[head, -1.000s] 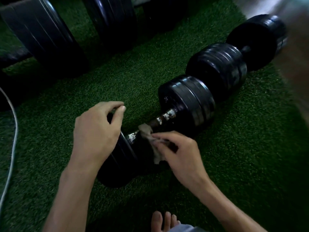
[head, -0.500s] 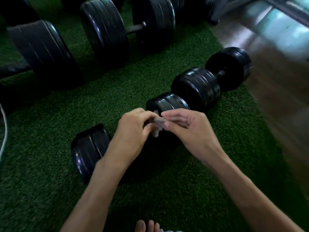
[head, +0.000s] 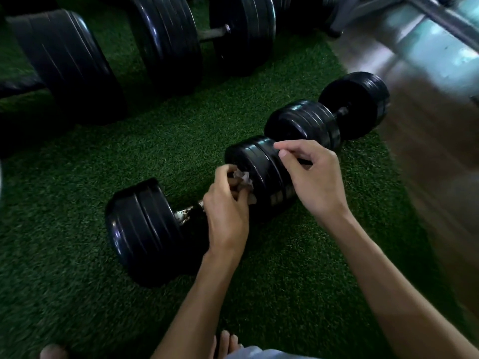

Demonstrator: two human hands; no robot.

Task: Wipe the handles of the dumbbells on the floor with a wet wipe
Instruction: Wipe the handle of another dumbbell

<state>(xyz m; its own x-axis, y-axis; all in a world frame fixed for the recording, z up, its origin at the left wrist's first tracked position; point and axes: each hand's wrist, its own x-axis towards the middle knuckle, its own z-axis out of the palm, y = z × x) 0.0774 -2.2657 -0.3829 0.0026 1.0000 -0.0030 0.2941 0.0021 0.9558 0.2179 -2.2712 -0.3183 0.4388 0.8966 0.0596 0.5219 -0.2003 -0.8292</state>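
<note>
A person crouches over a black rubber-plated dumbbell point(head: 181, 216) lying diagonally across green artificial turf point(head: 77, 294) at the centre of the frame. The left hand point(head: 228, 213) has its fingers curled around a crumpled, soiled wet wipe point(head: 243, 178), held above the inner end of the dumbbell's rusty, mottled metal handle point(head: 185, 213); that hand covers most of the handle, leaving only a short stretch visible beside the lower-left weight. The right hand point(head: 315, 177) hovers over the upper-right weight with thumb and forefinger drawn together; whether they pinch anything cannot be told.

Just beyond, end to end with the first, a second, smaller black dumbbell point(head: 329, 117) lies toward the upper right, its short dark handle point(head: 342, 111) showing between the plates. Along the top of the frame stand larger black plate-loaded dumbbells point(head: 166, 42), one with a grey bar visible between its weights, another point(head: 64, 63) in the upper left partly cut off by the edge. A brown wooden floor point(head: 427, 156) borders the turf on the right, beneath a pale metal frame point(head: 440, 19) in the upper right corner. Bare toes point(head: 228, 343) show at the bottom edge.
</note>
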